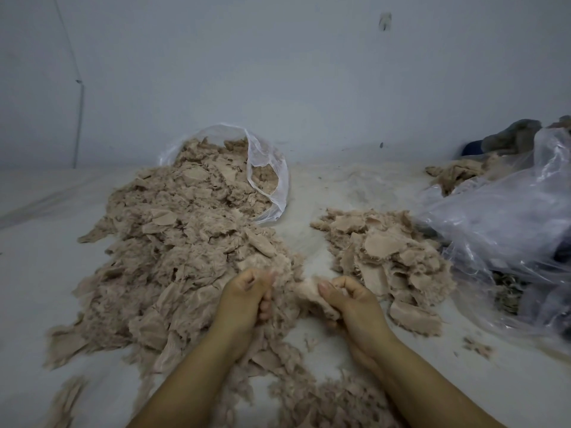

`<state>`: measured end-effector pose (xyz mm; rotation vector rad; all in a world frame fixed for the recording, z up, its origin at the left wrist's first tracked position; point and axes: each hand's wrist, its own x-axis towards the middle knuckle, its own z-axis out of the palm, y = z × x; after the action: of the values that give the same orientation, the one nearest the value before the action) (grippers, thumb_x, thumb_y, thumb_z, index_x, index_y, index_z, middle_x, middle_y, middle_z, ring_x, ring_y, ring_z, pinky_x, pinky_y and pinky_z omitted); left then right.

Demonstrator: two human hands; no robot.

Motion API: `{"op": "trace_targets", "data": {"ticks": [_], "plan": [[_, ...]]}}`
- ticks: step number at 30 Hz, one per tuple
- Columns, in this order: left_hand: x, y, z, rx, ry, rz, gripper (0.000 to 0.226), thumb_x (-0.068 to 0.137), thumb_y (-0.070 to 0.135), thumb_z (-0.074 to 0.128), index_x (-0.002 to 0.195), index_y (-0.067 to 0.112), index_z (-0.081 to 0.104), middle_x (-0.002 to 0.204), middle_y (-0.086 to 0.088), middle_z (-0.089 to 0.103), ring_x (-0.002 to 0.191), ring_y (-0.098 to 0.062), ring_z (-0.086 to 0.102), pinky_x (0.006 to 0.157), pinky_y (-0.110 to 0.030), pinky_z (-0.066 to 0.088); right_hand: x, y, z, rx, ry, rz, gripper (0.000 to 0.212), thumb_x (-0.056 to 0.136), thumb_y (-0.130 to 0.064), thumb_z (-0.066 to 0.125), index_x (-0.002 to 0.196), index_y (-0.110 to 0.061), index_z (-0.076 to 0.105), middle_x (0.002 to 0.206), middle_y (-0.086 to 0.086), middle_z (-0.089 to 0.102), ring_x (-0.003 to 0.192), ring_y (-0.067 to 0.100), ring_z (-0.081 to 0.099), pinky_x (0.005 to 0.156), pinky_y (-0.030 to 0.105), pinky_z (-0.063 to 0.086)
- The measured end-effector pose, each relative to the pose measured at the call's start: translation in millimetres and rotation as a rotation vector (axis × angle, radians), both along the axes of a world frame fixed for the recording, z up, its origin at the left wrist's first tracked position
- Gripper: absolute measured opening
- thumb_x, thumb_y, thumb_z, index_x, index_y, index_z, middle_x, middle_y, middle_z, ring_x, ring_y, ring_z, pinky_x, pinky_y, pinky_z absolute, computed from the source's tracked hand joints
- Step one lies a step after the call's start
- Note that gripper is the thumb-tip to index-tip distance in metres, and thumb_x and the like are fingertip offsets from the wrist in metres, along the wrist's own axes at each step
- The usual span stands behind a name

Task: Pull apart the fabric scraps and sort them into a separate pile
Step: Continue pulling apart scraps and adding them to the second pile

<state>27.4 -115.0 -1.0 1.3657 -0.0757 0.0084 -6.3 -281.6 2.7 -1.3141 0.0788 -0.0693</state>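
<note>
We see the left hand (247, 293) curled on frayed beige fluff at the edge of the large heap of fuzzy beige fabric scraps (182, 248); the right hand (349, 299) pinches a soft pale scrap (309, 291); beyond its fingers lies the smaller flat-pieced pile (389, 257); a clear crinkled plastic bag (265, 180) lies farther off.

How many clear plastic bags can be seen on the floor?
2: one plastic bag behind the big scrap pile, another crumpled bag at the right. More may be hidden.

Frayed, matt beige cloth scraps (185, 242) spill from a clear, glossy plastic bag (268, 180); right of that bag lies crinkled, shiny plastic sheeting (500, 223) on a smooth, matt white surface (37, 242).
</note>
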Motion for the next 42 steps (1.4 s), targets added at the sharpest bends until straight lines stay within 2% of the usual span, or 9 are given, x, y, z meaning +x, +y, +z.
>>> {"op": "trace_targets", "data": {"ticks": [5,8,14,18,23,27,32,37,42], "plan": [[-5.2,2.9,3.7,0.114,0.045,-0.164,0.032,0.074,0.042,0.065,0.075,0.01,0.06,0.058,-0.003,0.056,0.044,-0.011,0.045,0.039,-0.021,0.036,-1.8,2.0,-1.9,-0.021,-0.02,0.004,0.024,0.086,-0.014,0.067,0.065,-0.011,0.054,0.05,0.003,0.05,0.044,0.013,0.04,0.046,0.025,0.034],[-10.4,-3.9,-1.9,0.302,0.009,-0.225,0.014,0.084,0.021,0.067,0.073,0.011,0.065,0.055,-0.002,0.058,0.045,-0.012,0.046,0.044,-0.023,0.039,-0.9,4.6,-2.2,-0.026,-0.039,-0.011,0.021,0.084,-0.013,0.068,0.067,-0.01,0.057,0.053,0.004,0.056,0.046,0.012,0.048,0.046,0.024,0.04],[-3.3,6.4,3.5,0.195,0.042,-0.108,0.028,0.095,0.006,0.051,0.067,0.007,0.057,0.048,0.002,0.052,0.04,-0.009,0.041,0.039,-0.021,0.035,6.7,-9.4,5.5,0.192,-0.038,-0.142,0.012,0.088,-0.012,0.062,0.081,-0.005,0.057,0.048,0.003,0.053,0.038,0.008,0.047,0.038,0.018,0.04],[-2.8,9.0,5.9,0.345,-0.096,-0.112,0.021,0.094,0.011,0.055,0.076,0.013,0.065,0.05,0.002,0.056,0.04,-0.01,0.046,0.043,-0.02,0.042,15.2,-22.5,11.0,0.53,-0.019,-0.105,0.025,0.093,-0.021,0.055,0.104,0.001,0.058,0.091,0.014,0.071,0.081,0.018,0.072,0.064,0.023,0.059],[1.7,15.5,10.3,0.409,-0.227,-0.047,0.043,0.089,-0.017,0.035,0.085,0.012,0.067,0.066,-0.004,0.063,0.05,-0.008,0.057,0.051,-0.018,0.046,-2.2,-0.5,-5.9,-0.346,-0.025,0.312,0.054,0.058,-0.063,0.076,0.082,-0.015,0.069,0.082,0.004,0.068,0.064,0.009,0.06,0.058,0.021,0.048],[-4.1,23.8,12.9,0.691,-0.37,-0.317,0.033,0.076,-0.003,0.049,0.074,0.023,0.069,0.084,0.003,0.066,0.076,-0.011,0.063,0.07,-0.02,0.05,-2.1,7.5,-15.3,-0.948,-0.214,0.453,0.02,0.07,-0.043,0.08,0.071,-0.032,0.062,0.074,-0.015,0.061,0.064,-0.006,0.053,0.062,0.012,0.041],[0.2,26.3,0.8,0.922,-0.344,-0.389,0.014,0.086,0.026,0.068,0.098,0.032,0.067,0.091,0.021,0.062,0.08,0.013,0.056,0.07,-0.004,0.039,4.5,-1.2,-12.7,-0.403,-0.011,0.244,0.023,0.097,-0.016,0.054,0.074,-0.015,0.059,0.063,0.003,0.065,0.054,0.014,0.061,0.054,0.024,0.047],[-1.5,20.1,1.7,0.704,-0.286,-0.347,0.012,0.091,0.021,0.061,0.08,0.019,0.066,0.062,0.006,0.057,0.054,-0.001,0.046,0.055,-0.017,0.037,-1.1,4.5,-10.9,-0.354,0.022,0.295,0.034,0.08,-0.043,0.072,0.091,-0.012,0.062,0.071,-0.001,0.069,0.061,0.01,0.063,0.057,0.022,0.051],[-0.4,17.4,2.2,0.601,-0.237,-0.32,0.022,0.096,0.016,0.049,0.075,0.013,0.046,0.064,0.006,0.042,0.058,-0.004,0.038,0.055,-0.016,0.033,-0.7,6.9,-11.0,-0.314,-0.013,0.217,0.01,0.087,-0.005,0.066,0.082,-0.004,0.057,0.059,0.004,0.061,0.049,0.01,0.055,0.048,0.022,0.047]]}}
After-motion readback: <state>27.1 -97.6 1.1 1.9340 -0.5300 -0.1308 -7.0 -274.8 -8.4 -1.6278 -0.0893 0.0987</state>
